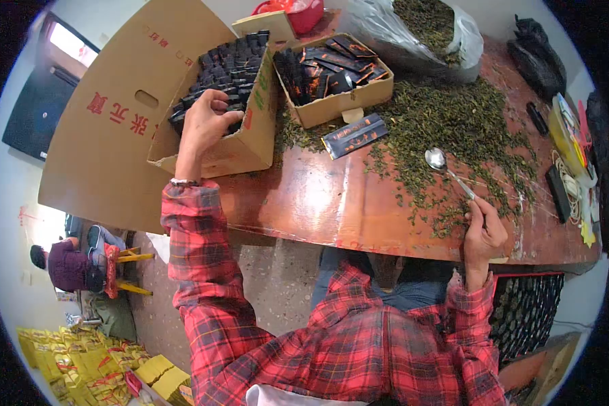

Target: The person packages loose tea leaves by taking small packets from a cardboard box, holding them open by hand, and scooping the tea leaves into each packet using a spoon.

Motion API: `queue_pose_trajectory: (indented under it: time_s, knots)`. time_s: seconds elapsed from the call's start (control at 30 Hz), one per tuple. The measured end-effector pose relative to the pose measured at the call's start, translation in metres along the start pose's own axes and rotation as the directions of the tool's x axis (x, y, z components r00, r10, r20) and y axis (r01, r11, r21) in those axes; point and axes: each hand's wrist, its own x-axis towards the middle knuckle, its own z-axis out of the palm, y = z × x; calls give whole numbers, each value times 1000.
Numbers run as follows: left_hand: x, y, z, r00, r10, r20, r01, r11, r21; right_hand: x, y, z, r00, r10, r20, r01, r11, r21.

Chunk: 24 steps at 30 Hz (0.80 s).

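Note:
My left hand (210, 120) reaches over the tall cardboard box (257, 132), which is packed with upright black packets (231, 64). Its fingers are curled round the top of a black packet at the box's near end; the fingertips are partly hidden. In my right hand (486, 231) is the handle of a metal spoon (446, 168), its bowl resting on loose dried tea leaves (446, 122). A single flat black packet with orange print (354, 136) lies on the table beside the leaves. Behind it, a shallow cardboard box (348, 101) holds loosely piled black packets.
A clear plastic bag (413, 47) of tea leaves stands at the back of the red-brown table (304, 203). To the right are a black bag (536, 54) and a yellow container (570, 139) of pens. Another person (71, 267) sits at the far left, near yellow packages (81, 365).

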Motion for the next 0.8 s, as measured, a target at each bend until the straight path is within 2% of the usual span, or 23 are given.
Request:
queue_pose_trajectory:
  time_s: [0.17,0.27,0.33,0.4,0.43,0.53,0.57,0.67,0.73,0.8]
  knots:
    - [7,-12,2,999,31,-11,-31,999,23,1,-4,-2,1000,-6,10,6,1000,-22]
    - [-2,2,1,997,-9,-82,4,998,-68,2,-2,-1,1000,-21,4,20,1000,12]
    - [10,-25,8,954,176,-242,-180,984,5,2,-6,-2,1000,17,9,-17,999,30]
    - [-5,3,6,951,127,-281,-164,980,-112,2,-7,-1,999,38,9,-38,998,39]
    - [-13,20,6,938,124,-324,-154,986,-69,3,-6,0,1000,1,-2,-1,1000,27]
    - [-26,40,16,831,258,-492,-288,958,16,4,-6,-1,1000,-19,8,19,1000,16]
    - [-33,49,24,805,296,-515,-367,929,-39,5,-7,-1,1000,-13,8,13,1000,16]
    - [-60,84,55,862,419,-286,-457,886,-78,6,-8,-1,1000,-16,11,16,1000,6]
    - [-64,91,95,803,581,-128,-586,810,-1,7,-9,-1,999,-35,7,35,999,-7]
    - [-68,92,135,806,590,-44,-591,806,-17,6,-12,-1,1000,-3,7,3,1000,0]
